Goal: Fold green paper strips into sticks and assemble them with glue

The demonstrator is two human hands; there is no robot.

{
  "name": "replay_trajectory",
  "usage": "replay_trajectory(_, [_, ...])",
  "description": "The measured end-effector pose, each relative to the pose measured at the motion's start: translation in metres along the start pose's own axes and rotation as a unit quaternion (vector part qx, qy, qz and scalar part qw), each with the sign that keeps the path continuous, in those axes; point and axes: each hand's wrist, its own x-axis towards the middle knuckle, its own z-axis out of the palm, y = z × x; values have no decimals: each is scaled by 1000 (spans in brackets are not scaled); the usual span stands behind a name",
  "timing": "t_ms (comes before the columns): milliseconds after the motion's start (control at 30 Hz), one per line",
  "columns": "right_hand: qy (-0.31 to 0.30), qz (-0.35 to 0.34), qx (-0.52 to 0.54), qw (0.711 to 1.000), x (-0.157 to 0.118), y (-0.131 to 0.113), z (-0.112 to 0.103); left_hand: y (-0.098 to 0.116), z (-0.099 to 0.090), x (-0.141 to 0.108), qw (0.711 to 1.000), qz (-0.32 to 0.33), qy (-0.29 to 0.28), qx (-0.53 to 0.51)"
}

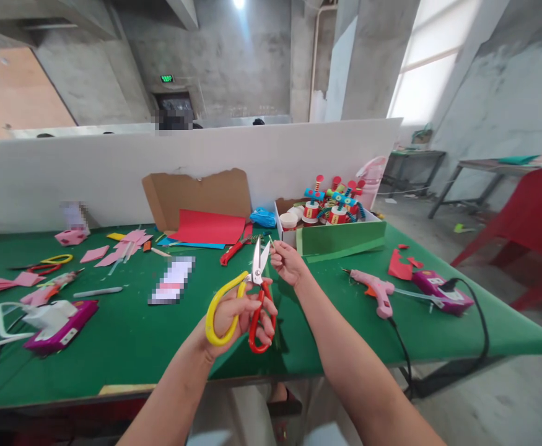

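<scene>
My left hand (228, 314) is wrapped round the handles of a pair of scissors (257, 270), one loop yellow and the other red. The blades point up and away from me, parted in a narrow V. Just right of the blade tips, my right hand (290, 264) pinches a thin, pale green strip (271, 241). Whether the strip touches a blade, I cannot tell. Behind the scissors lies a red-handled tool (233, 253), next to a dark green coil (254, 238).
A box (340, 238) of cup figures stands at the back right. A pink glue gun (376, 290) and a purple power strip (443, 292) lie right; another glue gun (50, 290) lies left. Red paper (211, 228), pink pieces (129, 246) and a phone (173, 280) lie on the green table (126, 334).
</scene>
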Motion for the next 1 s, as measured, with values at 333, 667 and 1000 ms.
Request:
replay_trajectory(333, [12,-8,-32,999,2,2,-3,3,2,6,1000,6,28,10])
replay_trajectory(667, [29,-16,-29,999,1,1,-1,5,6,6,999,0,52,11])
replay_trajectory(1000, [25,-28,-43,998,-1,0,1,3,3,8,1000,2,27,13])
